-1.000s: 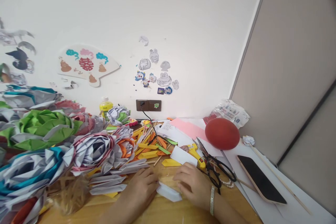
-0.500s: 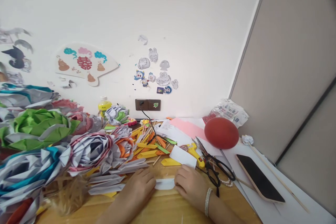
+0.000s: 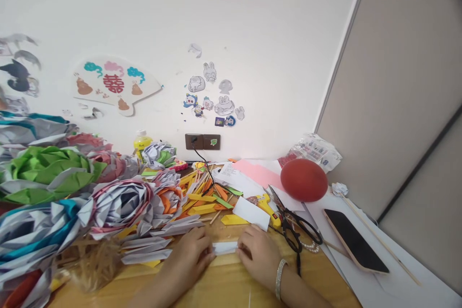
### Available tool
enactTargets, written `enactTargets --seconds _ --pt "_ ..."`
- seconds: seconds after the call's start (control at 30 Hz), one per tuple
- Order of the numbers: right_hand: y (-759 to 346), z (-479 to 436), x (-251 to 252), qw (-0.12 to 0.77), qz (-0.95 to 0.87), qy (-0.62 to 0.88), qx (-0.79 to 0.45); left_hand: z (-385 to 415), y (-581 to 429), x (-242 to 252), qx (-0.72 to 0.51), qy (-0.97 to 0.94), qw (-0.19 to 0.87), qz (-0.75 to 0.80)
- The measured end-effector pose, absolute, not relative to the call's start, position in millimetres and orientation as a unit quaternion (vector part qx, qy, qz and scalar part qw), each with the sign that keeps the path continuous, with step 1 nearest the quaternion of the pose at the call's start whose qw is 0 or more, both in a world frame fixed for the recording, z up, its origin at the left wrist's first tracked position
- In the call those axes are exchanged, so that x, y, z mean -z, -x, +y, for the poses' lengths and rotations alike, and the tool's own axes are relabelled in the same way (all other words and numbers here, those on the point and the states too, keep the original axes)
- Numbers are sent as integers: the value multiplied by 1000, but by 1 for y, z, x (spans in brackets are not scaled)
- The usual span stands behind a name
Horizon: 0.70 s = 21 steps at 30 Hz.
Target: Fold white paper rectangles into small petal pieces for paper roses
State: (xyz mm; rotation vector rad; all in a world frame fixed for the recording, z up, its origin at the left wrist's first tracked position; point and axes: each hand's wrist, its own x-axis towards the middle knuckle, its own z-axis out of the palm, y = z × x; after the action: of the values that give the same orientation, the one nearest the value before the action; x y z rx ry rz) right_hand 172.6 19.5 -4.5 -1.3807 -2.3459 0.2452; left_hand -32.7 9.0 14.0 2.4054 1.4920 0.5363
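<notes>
While scissors point(image 3: 296, 228) lie just right, we pinch a folded white paper strip point(image 3: 224, 248) between both hands, left hand point(image 3: 190, 253) and right hand point(image 3: 258, 252), low centre frame on the wooden surface point(image 3: 224, 288).

Count from here: 2 hands, left hand point(image 3: 191, 252) and right hand point(image 3: 258, 255); 1 folded white strip point(image 3: 224, 248); 1 scissors point(image 3: 296, 228); 1 yellow glue gun point(image 3: 267, 207); 1 red ball point(image 3: 303, 180); 1 phone point(image 3: 355, 240); 1 yellow bottle point(image 3: 142, 142); 1 bracelet point(image 3: 278, 276); paper flowers point(image 3: 119, 202), at least 6; loose coloured strips point(image 3: 202, 198), too many to count.
</notes>
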Motion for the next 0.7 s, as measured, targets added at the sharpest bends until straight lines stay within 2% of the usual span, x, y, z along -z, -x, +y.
enactTargets --seconds 0.57,0.7 --pt "-164 22 9 214 -793 566 -68 8 21 -14 -167 -748 101 634" --pt "-160 23 10 217 -814 536 -57 10 20 -15 -177 -735 104 646"
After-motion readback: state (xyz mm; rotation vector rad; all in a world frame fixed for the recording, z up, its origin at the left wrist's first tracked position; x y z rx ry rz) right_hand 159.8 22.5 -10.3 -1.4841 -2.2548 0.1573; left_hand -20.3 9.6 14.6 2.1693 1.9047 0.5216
